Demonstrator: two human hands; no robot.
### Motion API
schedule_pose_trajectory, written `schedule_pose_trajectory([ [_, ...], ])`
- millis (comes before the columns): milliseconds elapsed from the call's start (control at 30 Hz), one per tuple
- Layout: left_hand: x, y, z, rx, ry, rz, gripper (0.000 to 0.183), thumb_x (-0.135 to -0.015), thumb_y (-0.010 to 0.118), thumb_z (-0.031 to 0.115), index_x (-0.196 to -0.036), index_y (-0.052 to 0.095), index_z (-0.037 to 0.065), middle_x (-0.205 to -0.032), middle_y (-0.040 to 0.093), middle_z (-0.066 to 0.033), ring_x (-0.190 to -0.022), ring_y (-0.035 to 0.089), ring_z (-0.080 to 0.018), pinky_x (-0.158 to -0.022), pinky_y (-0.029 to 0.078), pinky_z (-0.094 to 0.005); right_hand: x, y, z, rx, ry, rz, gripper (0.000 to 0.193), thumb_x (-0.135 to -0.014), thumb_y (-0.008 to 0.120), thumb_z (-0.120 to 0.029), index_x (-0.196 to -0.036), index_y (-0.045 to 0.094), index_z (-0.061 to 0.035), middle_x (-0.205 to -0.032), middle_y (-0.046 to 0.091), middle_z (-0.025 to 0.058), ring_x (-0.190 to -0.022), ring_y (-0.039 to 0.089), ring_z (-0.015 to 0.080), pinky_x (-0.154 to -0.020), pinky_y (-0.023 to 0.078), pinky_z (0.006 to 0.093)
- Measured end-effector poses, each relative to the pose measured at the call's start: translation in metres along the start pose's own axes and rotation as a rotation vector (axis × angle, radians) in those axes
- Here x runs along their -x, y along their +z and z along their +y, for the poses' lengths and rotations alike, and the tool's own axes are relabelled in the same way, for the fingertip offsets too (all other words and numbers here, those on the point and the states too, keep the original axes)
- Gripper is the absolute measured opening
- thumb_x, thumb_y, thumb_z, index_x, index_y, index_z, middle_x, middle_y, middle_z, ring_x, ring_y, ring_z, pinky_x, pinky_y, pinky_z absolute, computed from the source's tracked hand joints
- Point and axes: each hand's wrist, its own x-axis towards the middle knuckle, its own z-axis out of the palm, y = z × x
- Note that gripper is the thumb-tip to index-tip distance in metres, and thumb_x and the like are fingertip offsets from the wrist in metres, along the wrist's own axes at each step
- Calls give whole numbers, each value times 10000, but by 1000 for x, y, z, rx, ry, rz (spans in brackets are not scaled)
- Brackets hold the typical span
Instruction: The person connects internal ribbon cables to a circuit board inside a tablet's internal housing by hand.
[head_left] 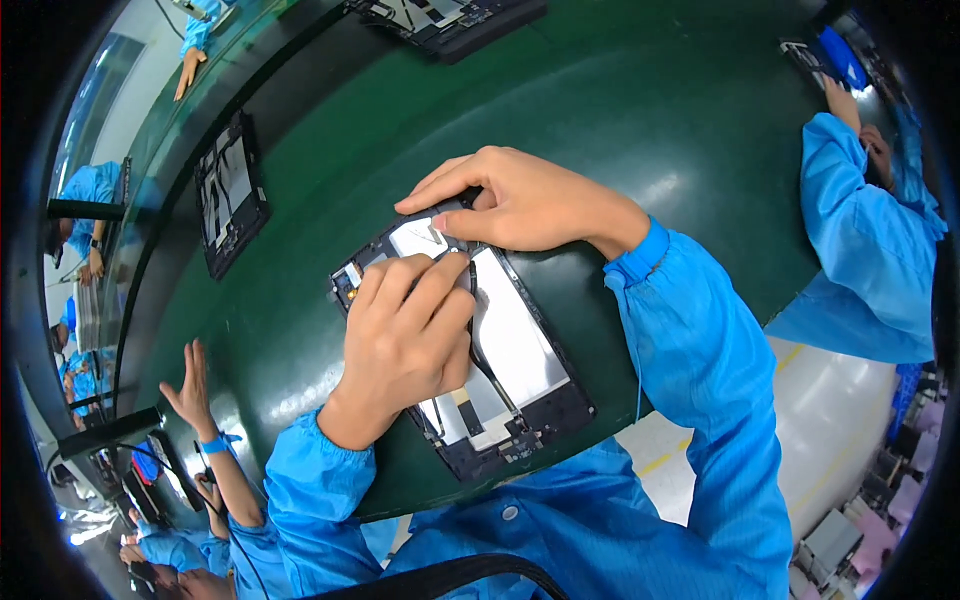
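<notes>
An opened tablet (520,350) lies on the green belt in front of me, its black frame up and white inner plates and small boards showing. My left hand (405,340) rests on its upper left half, index finger stretched toward the top corner. My right hand (520,200) comes in from the right and presses on the tablet's top edge, fingertips beside a small white piece (425,237). A thin black cable (480,350) runs down the tablet's middle. Both arms wear blue sleeves.
Another opened tablet (228,195) lies on the green belt (640,110) at the left, and one more (450,20) at the top edge. A co-worker's raised hand (190,385) is at lower left. A blue-sleeved person (865,220) works at the right.
</notes>
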Motion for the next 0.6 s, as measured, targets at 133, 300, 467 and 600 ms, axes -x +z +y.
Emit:
schedule_pose_trajectory([
  [133, -13, -5, -11, 217, -114, 4, 151, -748, 665, -11, -890, 673, 38, -1156, 791, -110, -1088, 696, -339, -885, 501, -470, -2, -6, 5, -64, 52, -22, 352, -1073, 736, -152, -1396, 775, -20, -1361, 765, 130, -1002, 732, 144, -827, 607, 288],
  [300, -14, -3, -24, 348, -294, 182, 191, -766, 612, -86, -875, 705, 40, -989, 796, -87, -992, 710, -329, -853, 511, -424, 7, -12, 3, -26, 86, 203, 267, -1050, 736, -109, -1292, 818, -33, -1189, 756, 43, -750, 589, 63, -620, 461, 267],
  [467, 14, 2, -21, 227, -346, 268, 222, -714, 623, -69, -845, 757, 51, -919, 774, -88, -904, 690, -300, -839, 533, -417, 22, -24, -25, 192, -141, 309, 143, -829, 738, -21, -951, 808, -50, -946, 652, 60, -658, 521, 127, -572, 384, 307],
  [600, 3, -26, -24, 191, -353, 237, 187, -698, 655, -9, -826, 764, 71, -926, 772, -70, -892, 681, -278, -866, 545, -425, 16, -27, -52, 163, -236, 92, 169, -737, 714, -11, -889, 775, -53, -919, 581, 82, -766, 600, 224, -665, 474, 335],
])
